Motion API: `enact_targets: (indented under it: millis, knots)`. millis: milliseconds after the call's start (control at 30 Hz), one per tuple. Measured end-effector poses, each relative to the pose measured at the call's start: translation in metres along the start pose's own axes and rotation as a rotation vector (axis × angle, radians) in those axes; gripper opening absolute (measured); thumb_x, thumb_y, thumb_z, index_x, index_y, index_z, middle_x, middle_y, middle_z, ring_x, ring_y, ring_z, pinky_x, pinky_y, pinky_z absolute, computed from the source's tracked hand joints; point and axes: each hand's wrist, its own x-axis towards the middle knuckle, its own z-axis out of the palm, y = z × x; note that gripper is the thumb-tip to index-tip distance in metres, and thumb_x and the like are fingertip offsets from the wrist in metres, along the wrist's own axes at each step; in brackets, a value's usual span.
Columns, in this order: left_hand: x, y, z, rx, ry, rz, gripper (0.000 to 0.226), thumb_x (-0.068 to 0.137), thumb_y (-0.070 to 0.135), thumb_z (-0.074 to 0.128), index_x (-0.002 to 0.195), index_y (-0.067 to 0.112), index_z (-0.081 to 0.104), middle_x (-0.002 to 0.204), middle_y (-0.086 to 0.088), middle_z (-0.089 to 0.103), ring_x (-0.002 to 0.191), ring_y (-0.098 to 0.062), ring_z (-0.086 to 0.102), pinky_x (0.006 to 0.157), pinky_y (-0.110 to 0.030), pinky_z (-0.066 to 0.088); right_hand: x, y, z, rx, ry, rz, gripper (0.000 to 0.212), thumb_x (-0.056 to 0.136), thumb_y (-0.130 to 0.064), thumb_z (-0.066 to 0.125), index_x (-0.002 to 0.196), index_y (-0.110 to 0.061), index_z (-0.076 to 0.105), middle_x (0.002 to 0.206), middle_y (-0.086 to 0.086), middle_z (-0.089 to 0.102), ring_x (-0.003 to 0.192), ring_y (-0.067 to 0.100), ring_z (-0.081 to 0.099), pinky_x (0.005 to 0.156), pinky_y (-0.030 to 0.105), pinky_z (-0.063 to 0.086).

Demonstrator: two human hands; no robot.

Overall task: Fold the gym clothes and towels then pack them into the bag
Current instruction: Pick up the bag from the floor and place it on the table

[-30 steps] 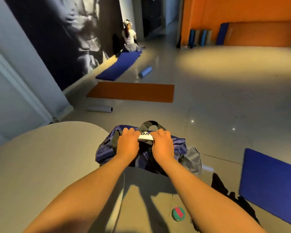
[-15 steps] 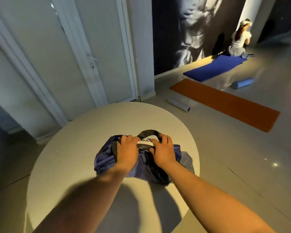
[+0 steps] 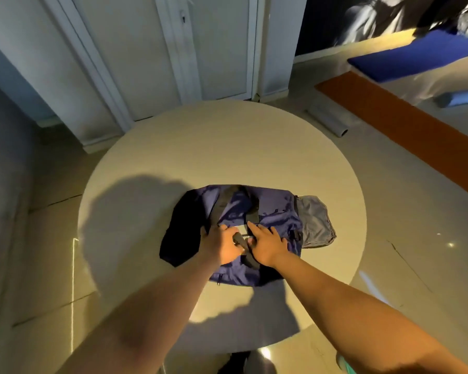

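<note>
One round table (image 3: 227, 147) is seen from above; the navy duffel bag (image 3: 270, 211) is laid on its near-right part. The bag's long axis is run left to right across the view, with the grey end panel (image 3: 315, 222) at the right end. Two black webbing straps (image 3: 250, 209) are run over the top, front to back. The bag is sited directly ahead of and under both hands, at mid-length, so neither hand is judged nearer. The black handle wrap (image 3: 239, 240) is gripped by the left hand (image 3: 222, 245). The right hand (image 3: 266, 245) is laid with straight fingers on the fabric just beside it; a thumb pinch cannot be confirmed. Zip state cannot be told. No brand, label or writing can be read. Clothes and towels are not seen.
</note>
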Motion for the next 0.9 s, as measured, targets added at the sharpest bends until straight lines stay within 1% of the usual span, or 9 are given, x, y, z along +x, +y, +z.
enact_targets:
  millis: [67,167,200,400,500,600,700,800,900]
  knots:
    - [-0.001,-0.002,0.011,-0.072,-0.156,-0.012,0.031,0.083,0.046,0.050,0.111,0.036,0.057,0.120,0.009,0.065,0.128,-0.023,0.051,0.118,-0.063,0.015,0.000,0.002,0.006,-0.009,-0.057,0.045,0.057,0.108,-0.041,0.031,0.158,-0.042,0.006,0.168,-0.002,0.003,0.153,0.036,-0.007,0.118,0.066,0.003]
    - [-0.001,-0.009,0.027,-0.025,-0.308,-0.014,0.064,0.088,0.053,0.047,0.149,0.041,0.035,0.149,0.010,0.050,0.145,-0.026,0.034,0.118,-0.065,-0.005,0.006,0.006,0.020,-0.036,-0.112,0.093,0.063,0.106,-0.044,0.037,0.158,-0.043,0.001,0.168,-0.002,-0.007,0.153,0.032,-0.015,0.118,0.064,-0.001]
    - [-0.001,-0.012,0.029,-0.015,-0.334,-0.010,0.070,0.089,0.056,0.048,0.155,0.040,0.027,0.156,0.010,0.041,0.149,-0.024,0.027,0.118,-0.065,-0.008,0.008,0.007,0.024,-0.042,-0.127,0.108,0.066,0.105,-0.044,0.040,0.158,-0.042,0.001,0.168,-0.002,-0.008,0.153,0.031,-0.015,0.118,0.064,-0.001]
    - [0.006,-0.026,0.046,0.007,-0.456,0.008,0.072,0.092,0.062,0.049,0.156,0.042,0.022,0.169,-0.001,0.006,0.155,-0.023,-0.002,0.118,-0.064,-0.011,0.020,0.004,0.046,-0.064,-0.160,0.190,0.082,0.100,-0.045,0.051,0.159,-0.038,-0.006,0.168,-0.004,-0.011,0.154,0.026,-0.011,0.118,0.065,-0.003]
    - [0.007,-0.029,0.058,0.033,-0.501,-0.004,0.078,0.093,0.067,0.046,0.159,0.045,0.010,0.169,-0.002,-0.012,0.154,-0.024,-0.016,0.117,-0.062,-0.016,0.025,0.004,0.054,-0.039,-0.173,0.204,0.095,0.095,-0.032,0.060,0.157,-0.040,-0.012,0.166,-0.006,-0.017,0.154,0.023,-0.015,0.117,0.066,-0.003]
    - [0.010,-0.032,0.065,0.037,-0.490,-0.036,0.091,0.087,0.074,0.050,0.160,0.042,0.006,0.166,0.002,-0.023,0.152,-0.023,-0.023,0.116,-0.060,-0.019,0.035,0.003,0.052,-0.007,-0.126,0.176,0.110,0.088,-0.014,0.067,0.155,-0.042,-0.016,0.165,-0.008,-0.022,0.152,0.022,-0.020,0.118,0.063,-0.002]
    - [0.018,-0.040,0.072,0.033,-0.400,-0.094,0.102,0.083,0.070,0.055,0.161,0.035,0.000,0.164,0.002,-0.030,0.151,-0.022,-0.028,0.114,-0.061,-0.021,0.055,-0.001,0.043,-0.005,-0.049,0.096,0.118,0.083,-0.007,0.070,0.155,-0.042,-0.018,0.165,-0.007,-0.023,0.151,0.023,-0.023,0.120,0.060,0.001]
    - [0.031,-0.052,0.071,0.055,-0.266,-0.150,0.108,0.083,0.073,0.053,0.159,0.030,-0.011,0.163,-0.002,-0.032,0.150,-0.026,-0.028,0.114,-0.062,-0.020,0.079,-0.011,0.032,0.008,0.052,-0.020,0.116,0.084,-0.008,0.070,0.156,-0.040,-0.015,0.166,-0.004,-0.021,0.152,0.024,-0.021,0.120,0.059,0.004]
    - [0.050,-0.064,0.059,0.085,-0.109,-0.224,0.109,0.087,0.069,0.052,0.159,0.025,-0.017,0.164,-0.006,-0.029,0.153,-0.030,-0.018,0.118,-0.064,-0.008,0.094,-0.024,0.028,0.014,0.098,-0.128,0.107,0.087,-0.013,0.071,0.159,-0.034,-0.006,0.168,0.003,-0.010,0.154,0.027,-0.009,0.122,0.051,0.007]
